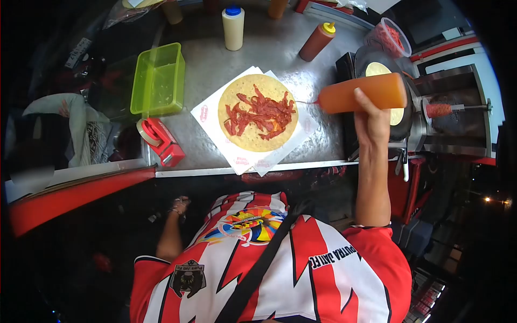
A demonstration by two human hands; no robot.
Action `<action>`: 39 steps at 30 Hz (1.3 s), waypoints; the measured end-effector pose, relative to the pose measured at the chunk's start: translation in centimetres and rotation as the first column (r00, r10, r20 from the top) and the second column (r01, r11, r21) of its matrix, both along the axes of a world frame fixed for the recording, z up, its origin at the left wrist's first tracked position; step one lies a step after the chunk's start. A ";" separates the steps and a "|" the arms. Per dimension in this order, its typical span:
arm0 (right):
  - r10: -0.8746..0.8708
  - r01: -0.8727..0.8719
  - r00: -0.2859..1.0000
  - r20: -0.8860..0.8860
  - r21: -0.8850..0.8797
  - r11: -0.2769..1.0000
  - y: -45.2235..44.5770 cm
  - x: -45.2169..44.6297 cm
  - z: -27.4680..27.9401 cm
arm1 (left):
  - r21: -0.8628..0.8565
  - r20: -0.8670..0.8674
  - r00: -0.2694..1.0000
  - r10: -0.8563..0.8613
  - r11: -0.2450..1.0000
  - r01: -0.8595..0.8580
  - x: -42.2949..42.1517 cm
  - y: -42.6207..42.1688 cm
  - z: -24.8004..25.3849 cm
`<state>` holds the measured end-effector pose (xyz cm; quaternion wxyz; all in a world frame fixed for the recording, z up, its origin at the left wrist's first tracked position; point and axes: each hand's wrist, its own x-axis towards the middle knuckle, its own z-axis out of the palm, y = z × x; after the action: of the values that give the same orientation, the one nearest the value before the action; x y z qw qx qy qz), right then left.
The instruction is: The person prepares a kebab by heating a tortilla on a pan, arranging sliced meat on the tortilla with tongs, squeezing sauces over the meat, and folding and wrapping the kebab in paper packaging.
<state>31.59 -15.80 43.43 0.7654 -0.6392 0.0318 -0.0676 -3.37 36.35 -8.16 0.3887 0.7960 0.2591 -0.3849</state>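
Whole squeeze bottles number three: one orange plastic bottle (379, 87), one reddish-brown plastic bottle with a yellow nozzle (316, 44) and one white plastic bottle with a blue cap (233, 31). Perhaps three more containers (277, 8) stand cut off at the far edge. Round flatbreads number two: one tan, meat-topped (266, 141), one pale, plain (377, 68). One lime-green rectangular plastic tub (157, 86) and one red tape dispenser (163, 144) complete the count.
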 end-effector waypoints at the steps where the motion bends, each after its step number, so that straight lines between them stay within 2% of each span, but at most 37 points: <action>1: -0.021 0.021 1.000 0.006 -0.003 1.000 0.5 -0.3 -0.4 | -0.001 -0.050 0.999 0.017 1.000 -0.017 0.9 -0.5 2.2; 2: -0.017 0.016 1.000 0.025 0.010 1.000 0.5 -0.2 -0.2 | -0.001 -0.099 0.995 0.032 0.999 -0.033 1.8 -1.0 4.6; 4: 0.001 -0.003 0.999 0.053 0.030 1.000 0.6 -0.1 0.3 | -0.121 0.111 0.994 0.016 0.993 -0.003 -1.9 1.9 -5.3; 5: -0.003 0.002 0.999 0.036 0.020 1.000 0.8 -0.4 0.5 | -0.180 0.212 0.977 0.013 0.983 0.026 -2.3 2.3 -6.7; 6: -0.009 0.009 1.000 0.024 0.011 1.000 1.4 -0.7 0.7 | -0.137 0.145 0.989 0.029 0.991 -0.009 -2.3 2.3 -6.5; 8: 0.035 -0.036 0.998 0.044 0.019 0.999 2.9 -1.2 0.5 | -0.046 0.008 0.997 0.071 0.996 -0.070 -0.3 0.9 -1.3; 11: 0.046 -0.050 0.993 0.109 0.037 0.998 1.2 0.3 2.2 | -0.121 0.006 0.973 0.230 0.966 -0.227 0.1 -0.1 -1.2; 14: 0.019 -0.020 0.998 0.059 0.019 1.000 3.5 -0.6 1.0 | -0.014 0.020 0.996 0.082 0.997 -0.082 1.7 -0.6 1.1; 17: 0.011 -0.016 0.997 0.077 0.058 0.998 2.7 0.4 2.5 | -0.043 -0.034 0.994 0.108 0.993 -0.110 2.0 -1.0 1.6; 18: 0.020 -0.021 1.000 0.015 0.041 0.999 3.5 0.0 2.5 | -0.050 -0.008 0.994 0.111 0.993 -0.111 1.5 -0.9 1.5; 21: 0.055 -0.068 0.987 0.148 0.080 0.995 4.9 -0.5 1.0 | -0.057 0.039 0.994 0.098 0.994 -0.096 0.4 -0.3 -0.2; 23: 0.032 -0.038 0.997 0.074 0.076 0.996 3.9 0.6 2.7 | -0.050 0.006 0.997 0.080 0.996 -0.079 -0.8 0.0 -0.9; 24: 0.040 -0.043 0.998 0.043 0.065 0.997 4.7 0.1 2.5 | -0.016 -0.007 1.000 0.005 1.000 -0.005 -0.9 0.1 -0.8; 26: 0.089 -0.098 0.984 0.155 0.052 0.994 5.8 -0.3 0.5 | 0.052 -0.036 0.988 -0.150 0.987 0.151 -0.5 0.8 -0.4; 27: 0.099 -0.112 0.978 0.185 0.061 0.992 6.0 -0.3 0.3 | 0.033 0.012 0.986 -0.164 0.986 0.163 -0.8 1.2 -1.6; 29: 0.101 -0.106 0.987 0.129 0.034 0.994 5.3 0.7 1.6 | -0.008 0.096 0.978 -0.186 0.982 0.188 -2.4 2.0 -4.3; 30: 0.066 -0.071 0.994 0.081 0.052 0.996 6.4 0.5 1.2 | -0.001 0.077 0.988 -0.134 0.991 0.135 -2.3 1.7 -3.2; 31: 0.081 -0.097 0.983 0.168 0.093 0.991 7.7 -0.2 0.2 | 0.009 0.063 0.994 -0.084 0.996 0.084 -1.4 1.0 -0.9; 32: 0.100 -0.118 0.980 0.173 0.097 0.988 7.8 0.0 0.2 | 0.018 0.049 0.998 -0.034 0.999 0.033 -0.5 0.6 0.7; 35: 0.105 -0.117 0.990 0.092 0.126 0.985 7.3 1.3 1.2 | -0.058 0.051 0.996 0.077 0.996 -0.074 -0.6 1.0 -0.8; 37: 0.114 -0.131 0.979 0.167 0.095 0.987 9.1 0.7 -0.4 | -0.061 0.192 0.977 -0.092 0.993 0.105 -1.2 1.8 -1.7; 39: 0.154 -0.168 0.974 0.164 0.076 0.983 8.9 1.3 0.0 | -0.040 0.173 0.979 -0.109 0.992 0.118 -0.7 1.9 -1.7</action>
<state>32.89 -6.89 43.43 0.7964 -0.5974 -0.0775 -0.0539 -4.11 38.20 -9.81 0.4066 0.8296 0.1692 -0.3434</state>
